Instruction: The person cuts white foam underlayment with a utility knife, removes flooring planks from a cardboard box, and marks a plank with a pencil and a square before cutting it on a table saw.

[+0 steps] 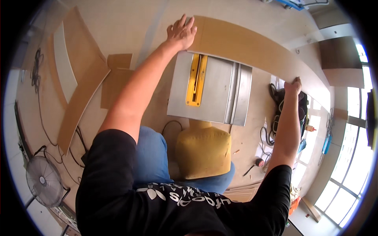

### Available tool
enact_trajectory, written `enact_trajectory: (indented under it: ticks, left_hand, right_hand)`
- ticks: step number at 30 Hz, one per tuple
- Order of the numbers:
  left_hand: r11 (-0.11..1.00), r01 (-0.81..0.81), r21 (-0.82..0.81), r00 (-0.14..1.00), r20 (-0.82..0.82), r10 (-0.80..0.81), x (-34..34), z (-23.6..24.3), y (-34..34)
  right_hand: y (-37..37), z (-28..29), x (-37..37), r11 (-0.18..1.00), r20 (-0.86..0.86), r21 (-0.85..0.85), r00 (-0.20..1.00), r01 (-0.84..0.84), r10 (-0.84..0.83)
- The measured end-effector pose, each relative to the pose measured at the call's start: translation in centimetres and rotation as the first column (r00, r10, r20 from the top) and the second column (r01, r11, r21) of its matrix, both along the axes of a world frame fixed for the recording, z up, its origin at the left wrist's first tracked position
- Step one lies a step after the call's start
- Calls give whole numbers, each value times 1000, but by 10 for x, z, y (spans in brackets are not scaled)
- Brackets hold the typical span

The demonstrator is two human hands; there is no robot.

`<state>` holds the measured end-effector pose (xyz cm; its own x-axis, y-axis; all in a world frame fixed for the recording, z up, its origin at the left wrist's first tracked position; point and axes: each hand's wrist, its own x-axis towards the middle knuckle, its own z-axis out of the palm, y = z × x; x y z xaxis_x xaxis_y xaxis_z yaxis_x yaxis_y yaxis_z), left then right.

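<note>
A long brown wooden board (244, 41) lies across the far edge of a table saw (215, 84) and reaches out to the right. At the board's left end rests my left hand (182, 34), open, its fingers spread. My right hand (293, 85) is closed on the near edge toward the board's right end. The saw has a bare metal top with a yellow slotted insert (197, 80) and a metal rail (238, 94) on its right side. I cannot make out the blade in the slot.
Between my legs is a yellow padded seat (203, 151). Brown panels (80, 104) lean at left, near a floor fan (44, 181) and loose cables. A black bag (280, 112) sits below my right hand, with a tape measure (259, 162) nearer me. Windows line the right.
</note>
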<state>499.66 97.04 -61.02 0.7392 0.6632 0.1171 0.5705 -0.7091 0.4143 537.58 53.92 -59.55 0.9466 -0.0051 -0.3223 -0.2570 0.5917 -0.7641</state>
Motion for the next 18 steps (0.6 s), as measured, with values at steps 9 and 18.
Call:
enact_trajectory:
  ticks: [9, 18]
  left_hand:
    - [995, 77, 71, 994, -88, -70, 2, 10, -6]
    - [998, 43, -36, 997, -68, -45, -3, 28, -19]
  right_hand:
    - [-5, -73, 16, 996, -98, -85, 995, 5, -13]
    - [-12, -74, 22, 990, -105, -140, 994, 3, -18]
